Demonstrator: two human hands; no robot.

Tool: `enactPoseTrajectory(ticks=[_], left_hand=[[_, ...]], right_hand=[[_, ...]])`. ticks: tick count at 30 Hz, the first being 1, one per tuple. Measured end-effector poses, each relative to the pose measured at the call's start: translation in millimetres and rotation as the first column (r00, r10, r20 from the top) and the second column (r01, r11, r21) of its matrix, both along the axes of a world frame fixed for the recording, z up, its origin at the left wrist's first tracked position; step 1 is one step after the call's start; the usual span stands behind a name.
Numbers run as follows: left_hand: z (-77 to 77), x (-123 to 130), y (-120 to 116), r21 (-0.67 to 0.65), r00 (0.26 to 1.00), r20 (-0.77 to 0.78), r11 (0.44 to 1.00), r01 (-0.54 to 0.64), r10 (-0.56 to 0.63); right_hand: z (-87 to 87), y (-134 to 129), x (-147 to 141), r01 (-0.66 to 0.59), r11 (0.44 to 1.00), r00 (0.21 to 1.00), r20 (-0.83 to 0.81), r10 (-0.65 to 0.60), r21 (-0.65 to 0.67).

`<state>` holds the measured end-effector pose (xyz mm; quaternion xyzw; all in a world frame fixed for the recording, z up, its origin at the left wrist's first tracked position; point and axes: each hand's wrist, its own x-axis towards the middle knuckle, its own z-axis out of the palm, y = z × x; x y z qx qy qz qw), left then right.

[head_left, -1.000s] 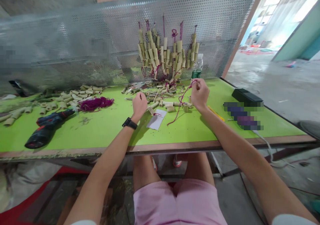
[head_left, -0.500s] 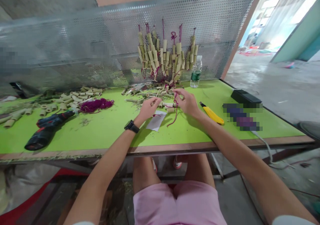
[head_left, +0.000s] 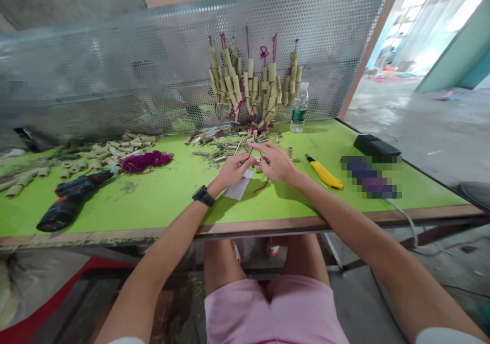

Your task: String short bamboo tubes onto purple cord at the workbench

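Over the green table point(head_left: 283, 206), my left hand point(head_left: 234, 170) is closed on a purple cord, with a thin stick poking up from its fingers. My right hand point(head_left: 276, 163) meets it from the right, thumb and fingers pinching the same purple cord point(head_left: 262, 186), whose loose end hangs down toward the tabletop. A white paper slip point(head_left: 238, 188) lies under and beside my left hand. Short bamboo pieces point(head_left: 222, 145) are scattered just behind both hands, and one small tube point(head_left: 290, 152) stands right of my right hand. Strung bamboo bundles point(head_left: 250, 81) hang on the mesh panel.
A yellow cutter point(head_left: 325, 174) and a black box point(head_left: 377, 148) lie at right, a water bottle point(head_left: 299, 110) behind. At left are a cordless drill point(head_left: 74, 198), a heap of purple cord point(head_left: 147, 161) and more bamboo tubes point(head_left: 101, 152). The perforated metal panel point(head_left: 172, 58) borders the back.
My right hand has moved left and my hands have come together. The cord's loose end has shifted slightly left. A small bamboo tube now shows beside my right hand.
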<state>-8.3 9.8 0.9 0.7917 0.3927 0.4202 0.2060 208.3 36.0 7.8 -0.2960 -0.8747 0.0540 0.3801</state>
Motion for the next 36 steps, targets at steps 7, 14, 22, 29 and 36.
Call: enactPoseTrajectory(ticks=[7, 14, 22, 29, 36], left_hand=[[3.5, -1, -2, -0.115, 0.951, 0.306, 0.993, -0.011, 0.046], [2.5, -16, 14, -0.104, 0.909, 0.323, 0.965, -0.243, 0.263], [-0.6, -22, 20, -0.063, 0.926, 0.187, 0.945, -0.321, 0.327], [3.5, -17, 10, -0.134, 0.994, -0.016, 0.985, -0.11, 0.109], [-3.0, -17, 9, -0.128, 0.981, -0.172, 0.985, -0.113, 0.09]], right_hand=[[-1.2, 30, 22, 0.193, 0.979, 0.963, -0.177, -0.201, -0.066], [1.4, 52, 39, 0.341, 0.938, 0.877, -0.336, -0.343, -0.069], [11.5, 54, 58, 0.619, 0.765, 0.66, -0.41, -0.63, -0.178], [21.7, 47, 61, 0.725, 0.662, 0.532, -0.456, -0.714, -0.19], [19.1, 57, 66, 0.705, 0.649, 0.471, -0.497, -0.729, -0.285]])
